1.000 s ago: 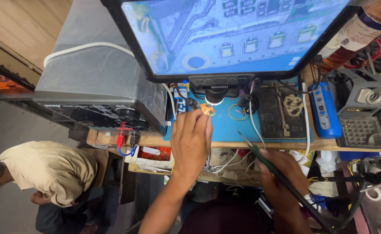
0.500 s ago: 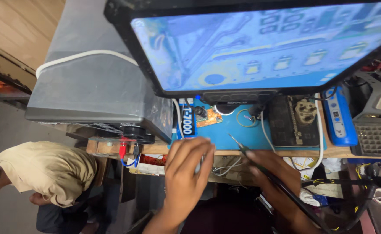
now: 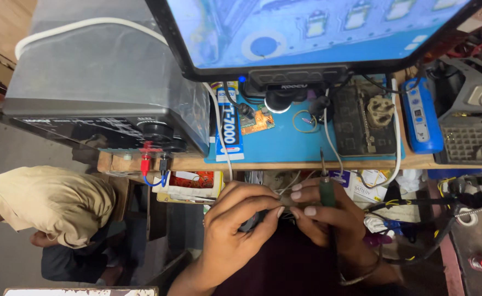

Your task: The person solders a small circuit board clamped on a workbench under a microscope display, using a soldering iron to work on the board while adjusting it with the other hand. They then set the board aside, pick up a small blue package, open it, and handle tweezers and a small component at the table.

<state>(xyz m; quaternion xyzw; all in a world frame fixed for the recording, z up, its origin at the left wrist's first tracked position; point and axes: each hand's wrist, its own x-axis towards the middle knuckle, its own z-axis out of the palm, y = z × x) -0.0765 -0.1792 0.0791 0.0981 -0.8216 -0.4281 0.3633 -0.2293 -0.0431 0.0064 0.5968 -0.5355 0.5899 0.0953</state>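
My left hand and my right hand meet below the bench's front edge, fingertips touching around a small item too hidden to identify. A dark tool with a thin metal tip stands upright in my right hand, pointing toward the blue work mat. On that mat lies a small orange circuit board under a black microscope head. A large monitor hangs over the mat.
A grey plastic-covered power supply with red and black plugs sits left. A dark heating block, a blue device and a grey rack stand right. Cables hang below the bench. A person in a beige shirt crouches at left.
My left hand has pulled back from the circuit board on the mat to below the bench edge. Both hands have come together, and the tool now stands upright.
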